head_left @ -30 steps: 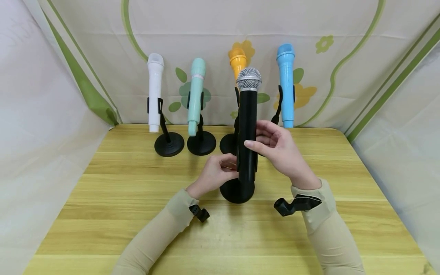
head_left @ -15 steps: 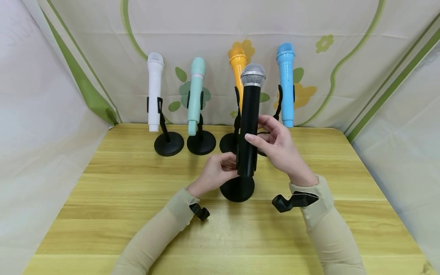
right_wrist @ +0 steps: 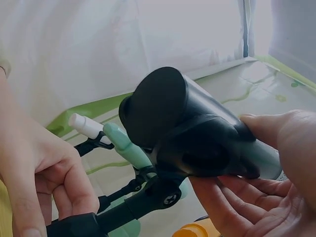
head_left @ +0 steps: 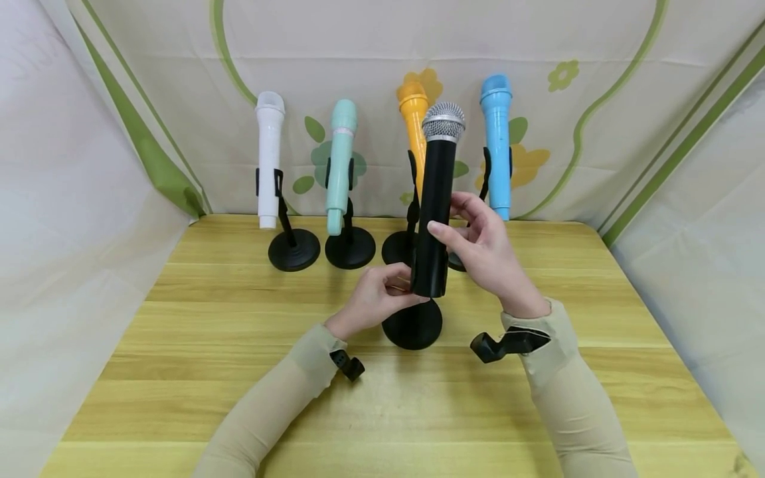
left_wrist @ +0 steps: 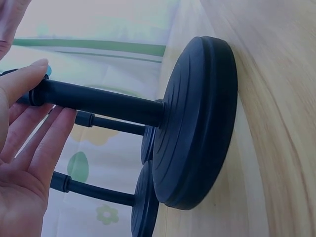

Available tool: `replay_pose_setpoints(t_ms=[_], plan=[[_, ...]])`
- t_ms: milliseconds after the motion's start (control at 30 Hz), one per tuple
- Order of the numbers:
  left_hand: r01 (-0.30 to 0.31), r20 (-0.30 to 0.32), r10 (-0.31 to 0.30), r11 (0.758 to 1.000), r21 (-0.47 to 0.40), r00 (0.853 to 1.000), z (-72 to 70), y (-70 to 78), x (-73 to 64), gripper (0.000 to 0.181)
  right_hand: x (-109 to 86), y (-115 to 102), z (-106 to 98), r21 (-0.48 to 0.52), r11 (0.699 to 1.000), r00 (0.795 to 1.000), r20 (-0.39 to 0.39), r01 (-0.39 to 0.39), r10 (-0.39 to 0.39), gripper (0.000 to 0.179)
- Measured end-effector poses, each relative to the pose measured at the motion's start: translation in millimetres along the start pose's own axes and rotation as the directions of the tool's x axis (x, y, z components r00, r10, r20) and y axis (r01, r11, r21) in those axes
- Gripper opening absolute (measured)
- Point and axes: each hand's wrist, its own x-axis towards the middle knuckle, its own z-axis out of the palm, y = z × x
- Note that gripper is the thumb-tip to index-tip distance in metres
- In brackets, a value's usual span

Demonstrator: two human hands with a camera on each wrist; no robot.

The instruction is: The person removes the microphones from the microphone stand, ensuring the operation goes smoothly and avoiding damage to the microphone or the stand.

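A black microphone point(head_left: 435, 206) with a silver mesh head tilts slightly right in the head view. My right hand point(head_left: 489, 255) grips its body, thumb on the near side and fingers behind. The right wrist view shows the microphone's flat lower end point(right_wrist: 157, 106) inside the clip point(right_wrist: 212, 140) of a black desk stand. My left hand point(head_left: 378, 299) pinches that stand's pole point(left_wrist: 106, 101) between thumb and fingers, below the clip. The stand's round base point(head_left: 412, 326) rests on the table; the microphone hides most of the pole in the head view.
Behind stand several microphones on black stands: white point(head_left: 270, 162), mint green point(head_left: 341, 162), orange point(head_left: 414, 116) and blue point(head_left: 497, 149). The orange one is partly covered by the black microphone. A printed curtain point(head_left: 382, 40) hangs behind the wooden table point(head_left: 382, 418).
The black microphone has risen and shifted a little right, leaning slightly more, with my right hand rising alongside. My left hand has stayed at the stand.
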Motion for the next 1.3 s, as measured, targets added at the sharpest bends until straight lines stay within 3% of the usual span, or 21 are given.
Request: replay_pose_setpoints(t_ms=[500, 1200, 1300], plan=[[-0.01, 0.022, 0.01, 1.0, -0.007, 1.0, -0.5, 1.0, 1.2, 0.022, 5.1, -3.1, 0.4, 0.063, 0.997, 0.999, -0.014, 0.037, -0.036, 0.043], [-0.017, -0.001, 0.017, 1.0, 0.019, 1.0, 0.2, 2.6, 1.8, 0.021, 15.3, -7.4, -1.6, 0.069, 0.997, 0.998, -0.059, 0.042, -0.038, 0.043], [-0.017, -0.007, 0.018, 0.999, 0.027, 1.0, -0.7, 16.9, 1.1, 0.019, 18.0, -8.4, -1.9, 0.059, 0.998, 0.998, -0.06, 0.032, -0.028, 0.044]])
